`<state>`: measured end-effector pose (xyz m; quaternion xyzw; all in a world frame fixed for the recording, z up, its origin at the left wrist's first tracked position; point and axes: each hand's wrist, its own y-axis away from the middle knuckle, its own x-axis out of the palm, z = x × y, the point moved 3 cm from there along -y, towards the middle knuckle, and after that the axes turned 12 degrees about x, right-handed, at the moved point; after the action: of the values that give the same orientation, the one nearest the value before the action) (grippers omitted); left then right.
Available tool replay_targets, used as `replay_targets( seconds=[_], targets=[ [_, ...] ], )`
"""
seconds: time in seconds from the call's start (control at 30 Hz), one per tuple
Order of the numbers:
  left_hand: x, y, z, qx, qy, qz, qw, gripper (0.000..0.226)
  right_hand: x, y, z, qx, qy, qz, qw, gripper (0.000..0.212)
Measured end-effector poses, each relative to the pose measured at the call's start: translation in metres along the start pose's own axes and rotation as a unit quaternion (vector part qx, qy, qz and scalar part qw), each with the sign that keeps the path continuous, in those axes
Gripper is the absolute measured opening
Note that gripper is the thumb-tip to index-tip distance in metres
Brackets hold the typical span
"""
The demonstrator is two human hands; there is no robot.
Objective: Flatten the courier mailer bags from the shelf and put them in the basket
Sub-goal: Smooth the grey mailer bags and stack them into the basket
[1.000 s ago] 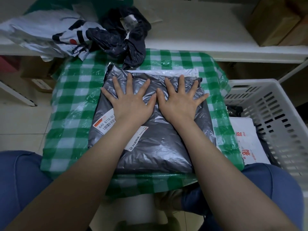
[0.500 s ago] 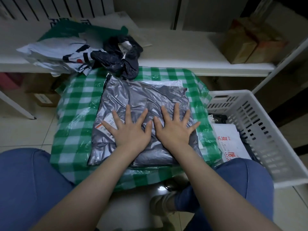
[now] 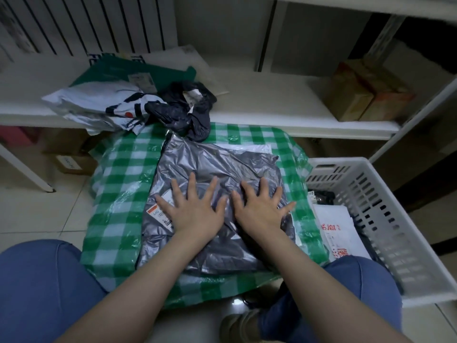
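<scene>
Grey mailer bag (image 3: 217,167) lies on the checked cloth (image 3: 118,194); your left hand (image 3: 195,211) and right hand (image 3: 259,209), fingers splayed flat, gripping nothing, have swept down it towards you. Nearly flat, I judge; basket (image 3: 341,160) next.

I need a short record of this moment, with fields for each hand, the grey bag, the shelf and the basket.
left hand: open, fingers spread, pressing the grey mailer bag
right hand: open, pressing the same bag beside it
grey mailer bag: wrinkled, lying on the green checked cloth
shelf: white bag, crumpled black bag, green bag, cardboard boxes
basket: at the person's right, holds a white mailer with red print
</scene>
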<state>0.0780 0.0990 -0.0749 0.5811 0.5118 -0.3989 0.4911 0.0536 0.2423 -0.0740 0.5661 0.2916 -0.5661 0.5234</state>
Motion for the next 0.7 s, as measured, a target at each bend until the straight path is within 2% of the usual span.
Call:
replay_targets(
  seconds=[0.13, 0.27, 0.33, 0.47, 0.53, 0.63, 0.7],
  targets=[
    [-0.038, -0.041, 0.015, 0.044, -0.007, -0.070, 0.997, 0.063, -0.034, -0.021, 0.044, -0.049, -0.053, -0.114, 0.991, 0.051],
    [-0.041, -0.078, 0.029, 0.097, -0.036, -0.041, 0.994, 0.059, -0.045, -0.049, 0.096, -0.141, -0.135, -0.094, 0.976, 0.047],
    [-0.029, -0.086, 0.041, 0.094, -0.032, -0.020, 0.995, 0.061, -0.045, -0.064, 0.124, -0.180, -0.136, -0.076, 0.971, 0.047],
    [-0.011, -0.089, 0.050, 0.103, -0.054, -0.058, 0.991, 0.062, -0.045, -0.085, 0.172, -0.262, -0.097, -0.085, 0.956, 0.036],
    [-0.009, -0.090, 0.049, 0.109, -0.068, -0.069, 0.989, 0.062, -0.041, -0.090, 0.194, -0.302, -0.022, -0.077, 0.950, 0.029],
    [-0.008, -0.090, 0.051, 0.110, -0.067, -0.085, 0.988, 0.061, -0.031, -0.099, 0.213, -0.309, 0.154, -0.032, 0.938, 0.037],
    [-0.007, -0.090, 0.052, 0.106, -0.063, -0.093, 0.988, 0.061, -0.029, -0.103, 0.215, -0.302, 0.145, -0.033, 0.942, 0.044]
  ],
)
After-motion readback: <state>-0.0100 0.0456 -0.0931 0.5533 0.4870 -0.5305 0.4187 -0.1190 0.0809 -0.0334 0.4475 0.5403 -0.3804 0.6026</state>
